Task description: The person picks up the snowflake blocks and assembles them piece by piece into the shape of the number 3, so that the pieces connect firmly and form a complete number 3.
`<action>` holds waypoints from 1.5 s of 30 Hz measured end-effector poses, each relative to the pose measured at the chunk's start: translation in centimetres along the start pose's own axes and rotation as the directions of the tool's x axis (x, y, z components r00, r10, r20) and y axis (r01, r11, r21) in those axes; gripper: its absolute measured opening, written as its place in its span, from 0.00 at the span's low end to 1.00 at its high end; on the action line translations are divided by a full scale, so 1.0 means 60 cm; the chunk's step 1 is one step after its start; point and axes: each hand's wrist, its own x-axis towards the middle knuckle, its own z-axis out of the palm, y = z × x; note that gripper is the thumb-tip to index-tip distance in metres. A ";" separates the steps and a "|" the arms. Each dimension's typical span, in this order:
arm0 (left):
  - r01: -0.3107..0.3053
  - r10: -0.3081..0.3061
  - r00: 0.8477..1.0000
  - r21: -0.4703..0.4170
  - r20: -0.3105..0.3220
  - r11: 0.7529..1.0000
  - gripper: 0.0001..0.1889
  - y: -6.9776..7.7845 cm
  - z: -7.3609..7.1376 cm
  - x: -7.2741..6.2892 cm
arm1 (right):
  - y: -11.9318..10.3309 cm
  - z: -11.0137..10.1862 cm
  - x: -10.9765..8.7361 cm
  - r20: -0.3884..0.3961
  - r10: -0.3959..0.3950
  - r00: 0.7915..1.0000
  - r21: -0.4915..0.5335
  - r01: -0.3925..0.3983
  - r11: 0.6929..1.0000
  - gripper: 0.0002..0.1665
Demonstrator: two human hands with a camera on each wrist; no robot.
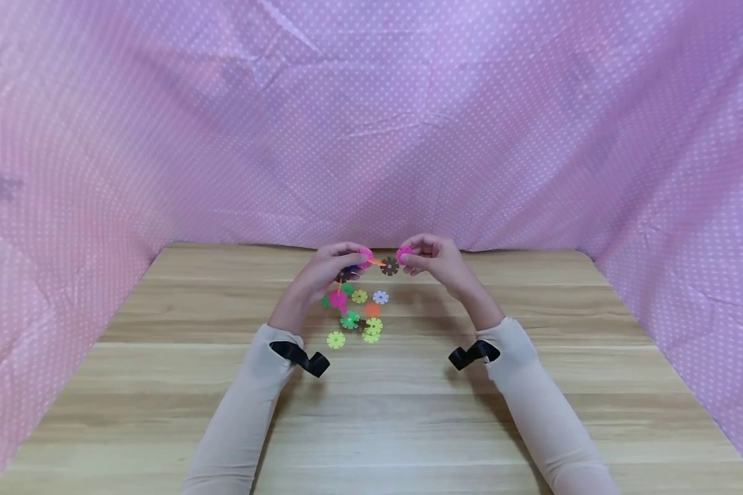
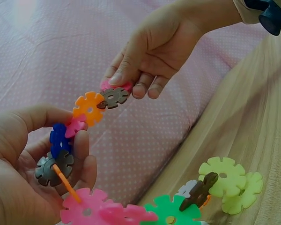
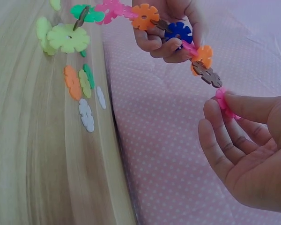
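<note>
While the left grip (image 1: 323, 267) pinches a pink notched disc (image 2: 76, 126), seemingly to steady the linked brown disc (image 3: 210, 77) between grips, the right grip (image 1: 438, 263) pinches another pink disc (image 3: 227, 106).

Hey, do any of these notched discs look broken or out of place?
Nothing stands out. The left hand holds a linked chain, the right hand pinches a pink disc, and loose discs lie on the table; I see no clear damage.

It looks like a screened-off booth, the kind of room unclear, with pink dotted cloth (image 1: 371, 137) left, right and far around a wooden table (image 1: 371, 426).
</note>
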 end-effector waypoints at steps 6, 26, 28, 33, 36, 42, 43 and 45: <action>-0.013 0.013 1.000 -0.001 0.021 1.000 0.08 0.004 0.003 0.003 | -0.005 -0.001 0.003 0.011 -0.014 1.000 -0.007 0.014 1.000 0.18; 0.034 -0.035 0.999 -0.053 -0.014 0.998 0.06 0.002 -0.001 0.007 | 0.003 0.004 0.008 0.021 -0.034 0.999 -0.012 0.034 0.999 0.14; 0.039 -0.040 0.999 -0.057 -0.014 0.998 0.06 0.000 -0.001 0.007 | 0.003 0.005 0.007 0.012 -0.038 0.999 -0.007 0.038 0.999 0.14; 0.048 -0.049 0.999 -0.080 -0.015 0.996 0.05 -0.003 0.000 0.007 | 0.005 0.007 0.006 -0.001 -0.032 0.999 0.001 0.033 0.999 0.14; 0.046 -0.047 0.999 -0.091 -0.007 0.995 0.07 -0.004 -0.001 0.007 | 0.006 0.007 0.006 -0.003 -0.032 0.999 -0.001 0.032 0.999 0.13; 0.061 -0.058 0.997 -0.091 0.041 0.994 0.14 -0.003 0.001 0.006 | 0.005 0.008 0.006 -0.003 -0.028 1.000 0.037 0.028 0.999 0.12; 0.063 -0.058 0.997 -0.084 0.054 0.995 0.14 -0.003 0.001 0.007 | 0.005 0.008 0.006 -0.005 -0.028 1.000 0.043 0.028 0.999 0.11; 0.065 -0.059 0.995 -0.067 0.079 0.996 0.15 -0.002 0.003 0.007 | 0.005 0.009 0.006 -0.009 -0.028 1.000 0.055 0.028 0.998 0.12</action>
